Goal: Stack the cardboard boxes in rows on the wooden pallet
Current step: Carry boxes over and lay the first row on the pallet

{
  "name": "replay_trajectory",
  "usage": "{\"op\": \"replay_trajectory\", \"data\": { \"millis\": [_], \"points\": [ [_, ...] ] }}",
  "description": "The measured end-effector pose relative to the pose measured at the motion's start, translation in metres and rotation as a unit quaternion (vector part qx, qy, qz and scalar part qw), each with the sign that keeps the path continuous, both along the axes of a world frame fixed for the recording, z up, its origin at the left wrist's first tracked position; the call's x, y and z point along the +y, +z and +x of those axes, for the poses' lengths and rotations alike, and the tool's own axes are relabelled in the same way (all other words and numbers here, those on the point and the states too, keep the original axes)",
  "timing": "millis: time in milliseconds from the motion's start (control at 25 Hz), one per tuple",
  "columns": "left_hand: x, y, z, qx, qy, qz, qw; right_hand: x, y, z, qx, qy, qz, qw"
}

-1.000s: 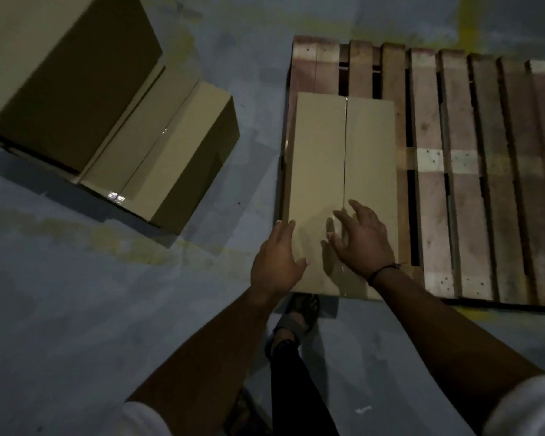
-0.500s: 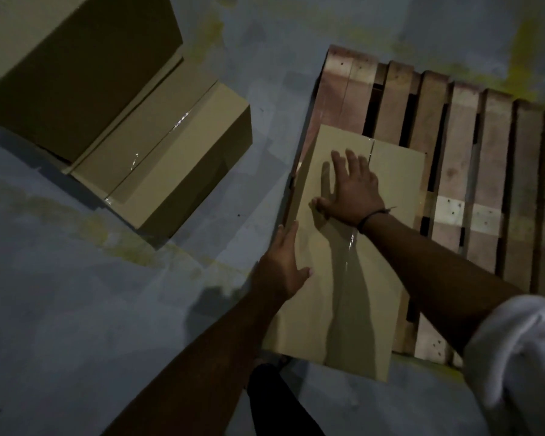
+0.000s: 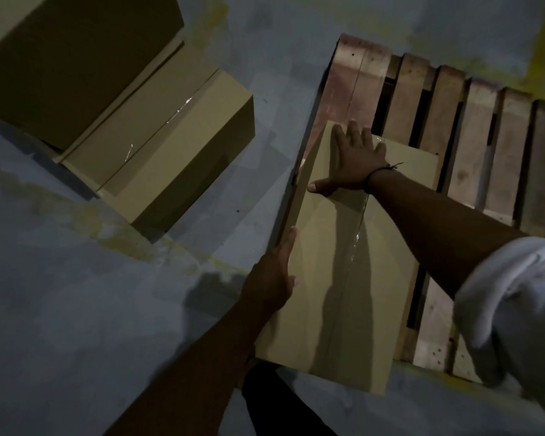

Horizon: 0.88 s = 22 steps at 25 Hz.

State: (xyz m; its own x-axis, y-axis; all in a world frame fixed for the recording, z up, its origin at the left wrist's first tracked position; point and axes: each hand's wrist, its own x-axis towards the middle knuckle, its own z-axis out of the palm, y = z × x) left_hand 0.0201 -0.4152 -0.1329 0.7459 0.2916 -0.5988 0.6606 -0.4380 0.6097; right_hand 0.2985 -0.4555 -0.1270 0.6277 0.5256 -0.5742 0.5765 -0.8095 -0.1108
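**Inspector:** State the location of the workpiece.

**Operator:** The long tan rectangular cardboard box lies flat on the left end of the slatted brown wooden pallet, lengthwise along the slats. Its left side runs close to the pallet's left edge. Its far end stops short of the pallet's far edge, leaving bare slats beyond it. Whether its near end overhangs the pallet cannot be told. A strip of clear tape runs along the middle of its top face.

**Inspector:** State the condition of each hand.

**Operator:** The left hand is flat, with straight fingers laid against the box's left side and the thumb on the top edge. It grasps nothing. The right hand lies palm down on the top face near the far end, fingers spread and straight, thumb pointing left. It encloses nothing either. A thin black band circles the right wrist, and a white sleeve covers the upper arm.

**Inspector:** List the surrounding items.

**Operator:** A second tan taped cardboard box sits on the grey concrete floor, well apart to the pallet's left. It touches a taller brown cardboard box behind it.
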Motion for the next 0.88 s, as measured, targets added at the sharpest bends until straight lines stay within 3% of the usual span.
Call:
{"op": "replay_trajectory", "data": {
  "millis": [640,880],
  "points": [
    [-0.002,0.001,-0.007,-0.011,0.007,0.007,1.0,0.011,-0.001,0.006,-0.04,-0.003,0.03,0.999],
    [-0.011,0.005,-0.028,-0.024,-0.01,0.012,1.0,-0.024,0.001,-0.052,-0.068,0.001,0.038,0.997]
  ]
}}
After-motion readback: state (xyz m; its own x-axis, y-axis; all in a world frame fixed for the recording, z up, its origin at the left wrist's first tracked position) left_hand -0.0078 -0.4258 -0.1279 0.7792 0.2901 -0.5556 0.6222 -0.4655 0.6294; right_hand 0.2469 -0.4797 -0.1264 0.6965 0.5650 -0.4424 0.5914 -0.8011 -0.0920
